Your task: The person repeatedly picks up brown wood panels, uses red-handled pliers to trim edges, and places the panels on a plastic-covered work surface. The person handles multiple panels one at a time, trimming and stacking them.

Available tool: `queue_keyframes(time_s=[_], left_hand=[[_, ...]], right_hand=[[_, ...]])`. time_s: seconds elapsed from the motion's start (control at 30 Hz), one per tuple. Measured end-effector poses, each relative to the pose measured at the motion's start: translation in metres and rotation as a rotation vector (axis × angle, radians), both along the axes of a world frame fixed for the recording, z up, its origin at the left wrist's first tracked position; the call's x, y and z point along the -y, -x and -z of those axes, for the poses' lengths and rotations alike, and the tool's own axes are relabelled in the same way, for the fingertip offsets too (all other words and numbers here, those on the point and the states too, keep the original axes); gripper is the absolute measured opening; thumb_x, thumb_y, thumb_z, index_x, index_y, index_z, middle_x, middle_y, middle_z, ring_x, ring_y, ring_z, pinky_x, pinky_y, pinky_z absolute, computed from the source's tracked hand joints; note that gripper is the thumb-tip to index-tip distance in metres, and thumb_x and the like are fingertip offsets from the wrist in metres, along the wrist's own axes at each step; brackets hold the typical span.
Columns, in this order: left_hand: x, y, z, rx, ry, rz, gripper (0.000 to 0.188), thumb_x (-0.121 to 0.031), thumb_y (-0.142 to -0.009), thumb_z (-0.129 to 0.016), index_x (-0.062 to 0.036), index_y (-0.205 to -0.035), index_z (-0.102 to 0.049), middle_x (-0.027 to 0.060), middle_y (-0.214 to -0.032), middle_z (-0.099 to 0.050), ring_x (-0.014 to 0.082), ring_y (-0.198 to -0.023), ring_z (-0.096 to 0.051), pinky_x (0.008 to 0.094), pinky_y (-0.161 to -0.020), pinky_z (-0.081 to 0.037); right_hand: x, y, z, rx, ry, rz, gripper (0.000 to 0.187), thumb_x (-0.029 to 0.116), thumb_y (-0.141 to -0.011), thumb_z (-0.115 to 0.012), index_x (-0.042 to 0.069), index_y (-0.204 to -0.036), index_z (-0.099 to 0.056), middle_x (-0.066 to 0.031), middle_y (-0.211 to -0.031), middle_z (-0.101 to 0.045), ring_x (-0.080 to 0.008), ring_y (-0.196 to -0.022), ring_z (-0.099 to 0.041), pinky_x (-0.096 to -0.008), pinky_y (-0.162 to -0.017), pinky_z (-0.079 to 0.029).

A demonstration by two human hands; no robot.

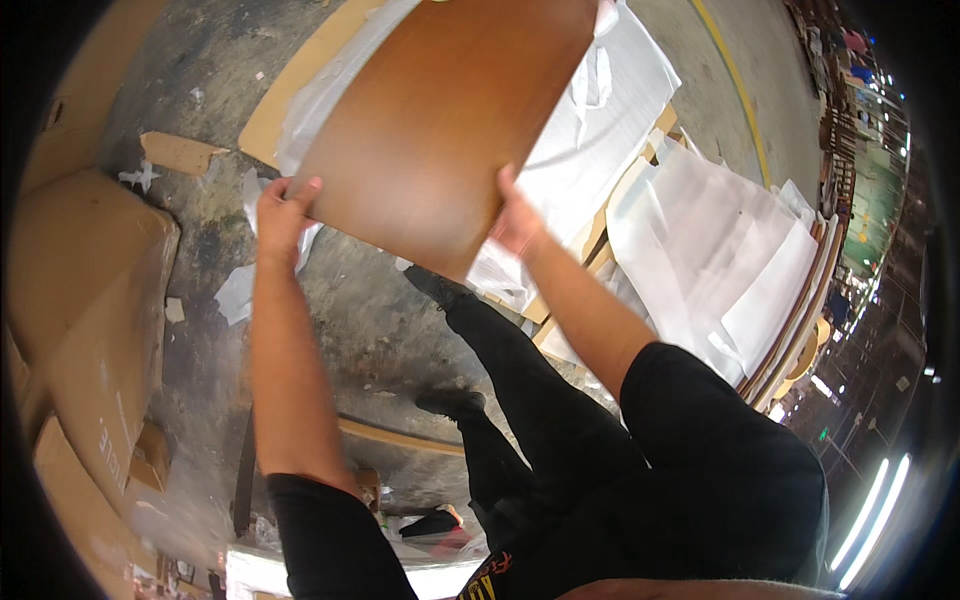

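A large brown wooden panel (440,120) with a smooth finish stretches away from me toward the top of the head view. My left hand (283,218) grips its near left corner, thumb on the upper face and fingers out of sight beneath. On the right long edge, close to the near end, my right hand (515,220) is closed on the same panel. Below and beside the panel lies white foam wrapping sheet (600,110), partly hidden by it. At the panel's far end another person's fingertips may show, too cropped to make out.
To the right stands a stack of panels (790,300) covered with white foam sheet (710,240). Large cardboard boxes (90,290) fill the left side. A cardboard scrap (180,153) and torn foam bits (236,293) litter the concrete floor (360,310). A yellow line (735,75) runs along the floor.
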State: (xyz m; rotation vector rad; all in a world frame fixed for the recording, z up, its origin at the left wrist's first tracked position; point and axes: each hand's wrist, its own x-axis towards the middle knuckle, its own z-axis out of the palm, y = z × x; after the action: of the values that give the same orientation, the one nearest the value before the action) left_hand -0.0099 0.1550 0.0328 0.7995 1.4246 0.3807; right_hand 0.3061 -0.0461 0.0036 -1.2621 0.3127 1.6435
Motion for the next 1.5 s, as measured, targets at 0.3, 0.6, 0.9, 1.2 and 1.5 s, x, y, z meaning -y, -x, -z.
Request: queue_keyframes(time_s=[0.3, 0.6, 0.9, 1.2, 1.5], left_hand=[[0.189, -0.078, -0.216, -0.182, -0.457, 0.114, 0.035, -0.015, -0.09, -0.081, -0.0033, -0.114, -0.057, 0.0219, -0.103, -0.07, 0.0409, -0.095, -0.071, 0.0461, -0.085, -0.057], [0.388, 0.021, -0.499, -0.246, -0.616, 0.223, 0.05, -0.013, -0.091, -0.079, -0.0012, -0.133, -0.056, 0.0194, -0.129, -0.069, 0.0417, -0.105, -0.072, 0.046, -0.084, -0.061], [0.81, 0.088, -0.679, -0.702, -0.376, -0.332, 0.038, 0.005, -0.086, -0.078, -0.0012, -0.115, -0.054, 0.0173, -0.131, -0.071, 0.0345, -0.107, -0.076, 0.04, -0.087, -0.063], [1.098, 0.032, -0.657, -1.275, -0.009, -1.209, 0.034, 0.013, -0.074, -0.077, -0.0004, -0.102, -0.063, 0.0156, -0.11, -0.075, 0.0358, -0.1, -0.071, 0.0403, -0.089, -0.056], [1.08, 0.085, -0.619, -1.484, 0.324, -1.245, 0.037, -0.007, -0.072, -0.091, -0.003, -0.099, -0.065, 0.0197, -0.092, -0.074, 0.041, -0.088, -0.072, 0.0463, -0.079, -0.055]], right_hand=[[-0.019, -0.145, 0.046, 0.223, 0.105, 0.194, 0.089, 0.077, -0.105, -0.028, 0.007, -0.159, -0.042, -0.0225, -0.158, -0.05, -0.0436, -0.146, -0.048, -0.0667, -0.121, -0.036], [0.035, -0.017, -0.068, 0.137, 0.154, 0.112, 0.083, 0.074, -0.106, -0.027, 0.01, -0.156, -0.047, -0.0219, -0.152, -0.054, -0.0418, -0.141, -0.052, -0.0664, -0.118, -0.039], [0.148, 0.252, -0.21, -0.003, 0.001, -0.366, 0.08, 0.072, -0.107, -0.026, 0.011, -0.154, -0.048, -0.0209, -0.15, -0.056, -0.0403, -0.138, -0.054, -0.0653, -0.116, -0.041], [0.369, 0.548, -0.327, -0.275, -0.084, -0.944, 0.077, 0.069, -0.107, -0.025, 0.012, -0.153, -0.05, -0.0199, -0.147, -0.057, -0.0388, -0.136, -0.056, -0.0642, -0.114, -0.044], [0.475, 0.723, -0.397, -0.46, -0.079, -1.132, 0.074, 0.066, -0.108, -0.024, 0.013, -0.151, -0.051, -0.0189, -0.145, -0.059, -0.0373, -0.133, -0.058, -0.063, -0.113, -0.046]])
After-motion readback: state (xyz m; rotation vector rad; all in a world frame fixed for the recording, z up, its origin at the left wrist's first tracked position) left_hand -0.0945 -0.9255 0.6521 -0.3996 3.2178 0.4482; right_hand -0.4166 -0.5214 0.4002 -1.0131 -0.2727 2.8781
